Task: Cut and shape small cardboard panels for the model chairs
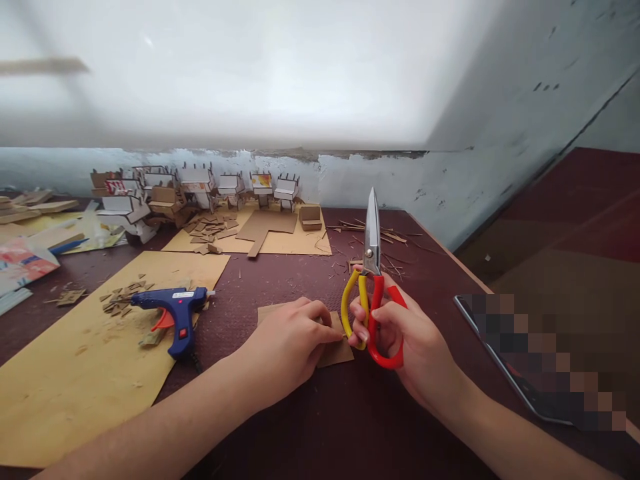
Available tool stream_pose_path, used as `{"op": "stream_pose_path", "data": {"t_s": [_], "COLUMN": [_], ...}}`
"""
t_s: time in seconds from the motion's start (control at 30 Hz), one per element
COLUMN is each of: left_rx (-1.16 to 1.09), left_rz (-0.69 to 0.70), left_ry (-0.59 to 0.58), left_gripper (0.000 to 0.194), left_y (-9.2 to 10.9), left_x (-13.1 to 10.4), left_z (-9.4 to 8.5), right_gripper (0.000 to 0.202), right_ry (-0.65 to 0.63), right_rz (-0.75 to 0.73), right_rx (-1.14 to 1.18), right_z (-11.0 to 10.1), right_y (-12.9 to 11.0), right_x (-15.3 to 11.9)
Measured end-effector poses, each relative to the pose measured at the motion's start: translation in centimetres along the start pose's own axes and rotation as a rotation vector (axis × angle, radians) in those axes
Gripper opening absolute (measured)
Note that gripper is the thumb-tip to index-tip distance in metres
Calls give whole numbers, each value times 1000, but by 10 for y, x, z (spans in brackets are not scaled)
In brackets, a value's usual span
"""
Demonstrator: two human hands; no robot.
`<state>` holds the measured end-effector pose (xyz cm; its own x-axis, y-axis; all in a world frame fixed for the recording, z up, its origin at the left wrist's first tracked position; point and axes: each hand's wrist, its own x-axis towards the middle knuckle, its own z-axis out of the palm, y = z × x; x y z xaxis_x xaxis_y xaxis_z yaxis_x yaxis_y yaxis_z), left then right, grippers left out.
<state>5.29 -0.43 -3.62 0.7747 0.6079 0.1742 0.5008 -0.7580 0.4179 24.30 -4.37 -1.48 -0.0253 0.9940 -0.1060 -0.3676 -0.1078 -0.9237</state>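
My right hand (415,333) is closed round scissors (371,243) with one yellow and one red handle. The scissors point upward, their blades together. To the left, my left hand (293,343) rests low over the table, fingers bent and pressed together on a small piece of brown cardboard (340,353). Part of that cardboard is hidden beneath the hand. Another cardboard edge (267,313) shows behind the left hand. The fingertips of my left hand are close to the yellow handle.
A blue glue gun (185,310) lies on a tan sheet (90,380) beside cardboard scraps (120,297). Several small cardboard models (231,190) stand along the wall. Cut cardboard (270,227) and thin strips (385,232) lie farther back. A flat dark device (515,360) is at the right edge.
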Motion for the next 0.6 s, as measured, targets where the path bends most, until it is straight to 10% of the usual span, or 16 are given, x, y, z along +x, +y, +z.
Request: {"op": "stream_pose_path", "data": {"t_s": [0.6], "left_rx": [5], "left_rz": [-26], "left_ry": [-38], "left_gripper": [21], "left_y": [8], "left_x": [-1], "left_z": [-10], "right_gripper": [52], "right_ry": [2], "right_rz": [141], "right_rx": [-22], "right_z": [-2], "right_y": [3], "right_x": [3]}}
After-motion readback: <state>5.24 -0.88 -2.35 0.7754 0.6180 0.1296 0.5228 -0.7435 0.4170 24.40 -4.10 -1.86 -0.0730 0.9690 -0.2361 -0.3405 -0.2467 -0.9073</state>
